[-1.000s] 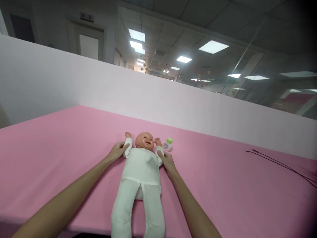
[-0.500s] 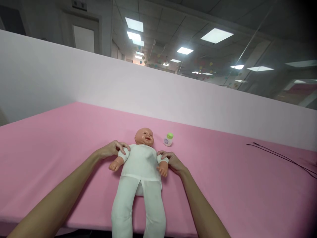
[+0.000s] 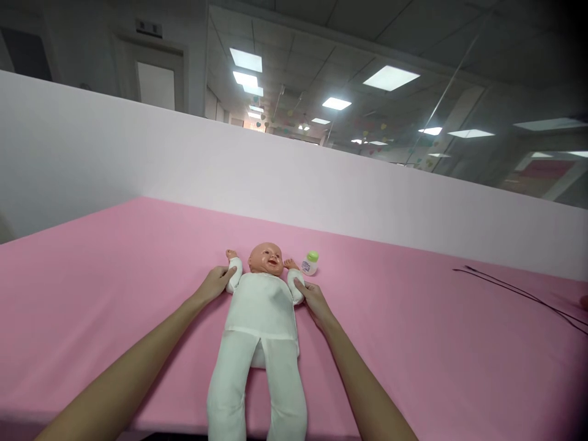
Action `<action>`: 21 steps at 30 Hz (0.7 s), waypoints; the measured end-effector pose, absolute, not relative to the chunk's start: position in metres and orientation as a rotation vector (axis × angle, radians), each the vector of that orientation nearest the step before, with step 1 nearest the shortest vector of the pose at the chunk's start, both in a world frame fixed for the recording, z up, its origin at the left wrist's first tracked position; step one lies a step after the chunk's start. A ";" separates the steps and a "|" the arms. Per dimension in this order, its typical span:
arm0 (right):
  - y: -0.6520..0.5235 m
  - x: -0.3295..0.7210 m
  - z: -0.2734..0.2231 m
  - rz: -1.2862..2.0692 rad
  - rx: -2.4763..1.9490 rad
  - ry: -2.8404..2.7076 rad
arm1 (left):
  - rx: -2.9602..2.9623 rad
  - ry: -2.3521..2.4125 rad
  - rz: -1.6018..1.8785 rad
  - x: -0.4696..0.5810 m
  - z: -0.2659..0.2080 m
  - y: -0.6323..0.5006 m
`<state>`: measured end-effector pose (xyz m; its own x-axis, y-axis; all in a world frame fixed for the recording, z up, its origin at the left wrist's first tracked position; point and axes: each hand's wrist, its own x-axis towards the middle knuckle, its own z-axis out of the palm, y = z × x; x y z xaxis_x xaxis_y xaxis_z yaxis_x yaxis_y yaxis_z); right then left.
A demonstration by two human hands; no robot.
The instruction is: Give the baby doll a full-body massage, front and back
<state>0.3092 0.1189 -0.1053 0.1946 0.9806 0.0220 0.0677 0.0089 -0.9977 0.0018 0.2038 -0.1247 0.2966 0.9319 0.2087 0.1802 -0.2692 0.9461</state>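
A baby doll (image 3: 261, 306) in a white top and white trousers lies on its back, head toward the wall and legs toward me. Both its arms are bent up beside its head. My left hand (image 3: 215, 283) is closed on the doll's sleeved arm at the left, thumb on top. At the right, my right hand (image 3: 315, 300) grips the other sleeved arm, its thumb over the white cloth. A small clear bottle (image 3: 310, 264) with a green cap stands close to the doll's raised right-side hand. My fingers beneath the arms are partly hidden.
The doll lies on a pink-covered table (image 3: 395, 343). A low white wall (image 3: 294, 177) runs along its back, with glass above. Thin black cables (image 3: 519, 289) lie at the right. Something skin-coloured, too little to make out, shows at the right edge.
Both doll arms have swung from pointing down at its sides to pointing up beside its head, with my hands on them. The camera view has tilted slightly up.
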 end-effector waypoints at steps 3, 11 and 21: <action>0.119 0.309 -0.106 1.020 -1.329 -1.118 | 1.685 1.050 1.054 0.002 -0.126 0.206; 0.121 0.328 -0.102 1.003 -1.065 -0.945 | 1.307 1.038 1.351 -0.008 -0.118 0.207; 0.122 0.375 -0.103 0.544 -1.551 -0.767 | 1.429 1.931 1.354 -0.025 -0.107 0.196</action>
